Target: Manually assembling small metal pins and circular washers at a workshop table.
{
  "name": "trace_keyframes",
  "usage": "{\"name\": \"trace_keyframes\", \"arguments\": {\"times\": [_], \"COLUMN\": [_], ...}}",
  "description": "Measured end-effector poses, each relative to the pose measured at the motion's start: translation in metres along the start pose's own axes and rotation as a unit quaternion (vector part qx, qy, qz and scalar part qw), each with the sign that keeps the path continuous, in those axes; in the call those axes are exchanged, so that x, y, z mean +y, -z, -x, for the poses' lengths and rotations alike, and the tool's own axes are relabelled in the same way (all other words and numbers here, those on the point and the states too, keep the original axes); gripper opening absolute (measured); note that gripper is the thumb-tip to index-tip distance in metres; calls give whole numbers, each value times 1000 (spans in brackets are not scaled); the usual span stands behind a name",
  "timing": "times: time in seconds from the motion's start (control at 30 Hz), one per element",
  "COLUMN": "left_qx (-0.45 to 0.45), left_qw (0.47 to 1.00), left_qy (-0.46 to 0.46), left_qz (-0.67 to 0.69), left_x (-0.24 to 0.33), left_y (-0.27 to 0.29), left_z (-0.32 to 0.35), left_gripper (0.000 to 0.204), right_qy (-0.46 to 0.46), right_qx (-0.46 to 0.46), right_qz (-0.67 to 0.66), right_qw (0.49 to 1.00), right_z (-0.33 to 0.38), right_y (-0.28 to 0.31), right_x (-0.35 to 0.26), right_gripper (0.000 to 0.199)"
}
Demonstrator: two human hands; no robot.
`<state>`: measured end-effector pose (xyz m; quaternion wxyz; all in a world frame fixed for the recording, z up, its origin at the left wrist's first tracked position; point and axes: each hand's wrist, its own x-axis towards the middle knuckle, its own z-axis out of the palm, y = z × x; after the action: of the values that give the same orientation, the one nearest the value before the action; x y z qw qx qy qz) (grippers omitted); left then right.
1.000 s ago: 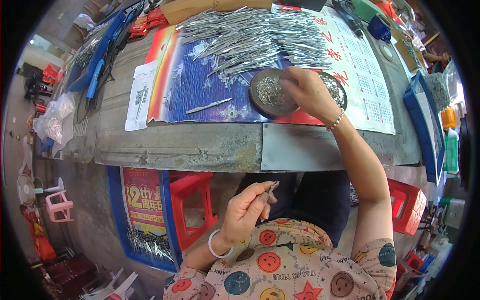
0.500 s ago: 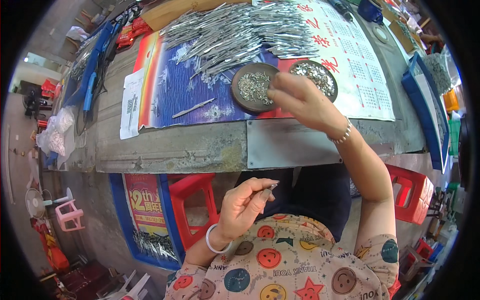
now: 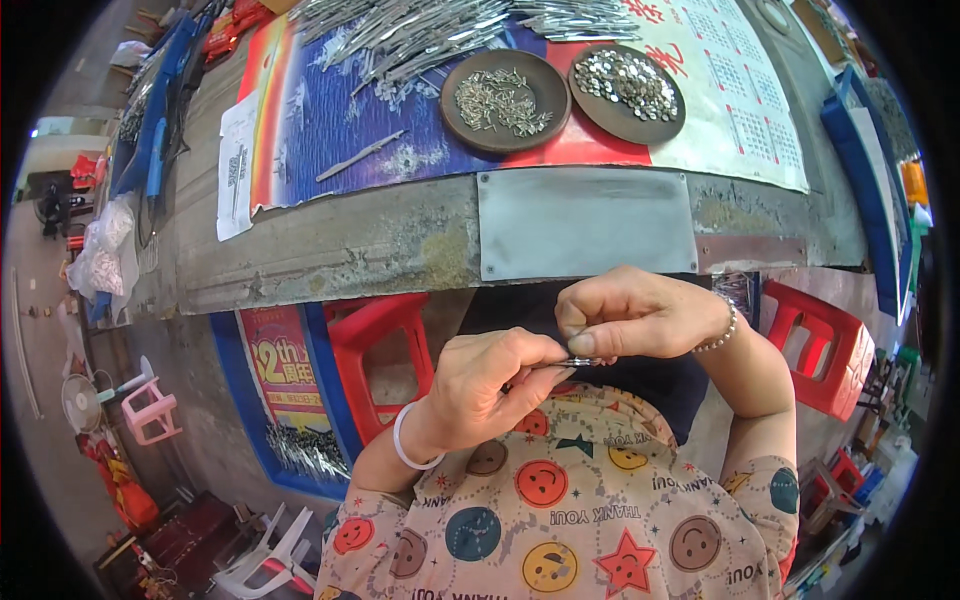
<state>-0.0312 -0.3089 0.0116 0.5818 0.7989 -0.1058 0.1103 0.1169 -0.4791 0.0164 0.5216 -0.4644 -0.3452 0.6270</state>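
Observation:
In front of my lap, my left hand (image 3: pixel 490 380) pinches a small shiny metal piece (image 3: pixel 578 361) between thumb and fingers. Close against it, my right hand (image 3: pixel 645 315) is closed, its thumb and fingertips meeting at the piece; whatever lies in that pinch is hidden. On the table beyond stand two round brown dishes. The left dish (image 3: pixel 463 130) holds short metal pins (image 3: pixel 505 102); in the right dish (image 3: pixel 597 112) are small silvery discs (image 3: pixel 640 88). A single thin metal strip (image 3: pixel 362 156) lies to the left of the dishes.
A big heap of metal strips (image 3: pixel 420 40) covers the far table. A grey plate (image 3: pixel 588 222) is fixed at the near edge. Red stools (image 3: pixel 378 345) stand below, beside a blue bin (image 3: pixel 340 385) containing metal pieces. A blue tray (image 3: pixel 885 225) sits at the right.
My right hand has come back from above the pin dish to my left hand, and the two now meet at the metal piece. The view has tilted down, so the table sits higher.

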Motion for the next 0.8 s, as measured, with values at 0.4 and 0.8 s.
{"name": "trace_keyframes", "arguments": {"times": [0.4, 0.8], "left_qx": [-60, -112], "left_qw": [998, 993], "left_qy": [-9, -14], "left_qz": [29, 46], "left_x": [1, 4], "left_y": [-2, -7], "left_z": [0, 0], "left_gripper": [19, 18], "right_qy": [37, 52], "right_qx": [-85, -230], "right_qz": [44, 125], "right_qw": [995, 964], "right_z": [3, -12], "right_y": [1, 15], "right_x": [2, 1], "right_gripper": [23, 18]}}
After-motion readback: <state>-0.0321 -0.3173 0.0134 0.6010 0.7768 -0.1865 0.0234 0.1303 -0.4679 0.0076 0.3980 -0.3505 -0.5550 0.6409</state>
